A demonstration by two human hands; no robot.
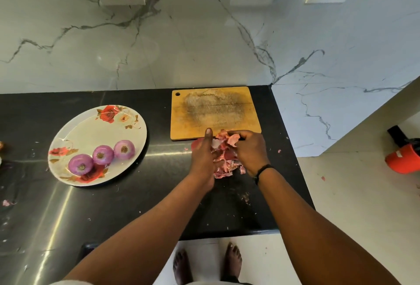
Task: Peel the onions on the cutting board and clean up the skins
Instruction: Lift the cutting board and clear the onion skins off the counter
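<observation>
I am gathering the onion skins [223, 159] between both hands, just off the near edge of the cutting board [213, 111], on the black counter [113, 205]. My left hand [203, 157] is standing edge-on as a wall against the pile, fingers mostly straight, thumb pointing up toward the board. My right hand [248, 150] is curling over the top of the heap, fingertips pinching some of the upper skins; a dark band is sitting on that wrist.

Handling judgement: the skins are looking papery, light and brittle, likely to flutter or crumble if squeezed hard. Best taken by scooping from below with cupped palms, pressing the pile together loosely, not by plucking single flakes.

The three peeled onions [102, 155] are resting on the flowered plate [75, 130], well to the left of the board, near the plate's front rim. The board itself is bare, worn grey at its middle.

Small flakes are lying scattered near the counter's right edge and its front edge. Behind, a marble wall with two sockets. On the floor to the right, a red object, unclear what.
</observation>
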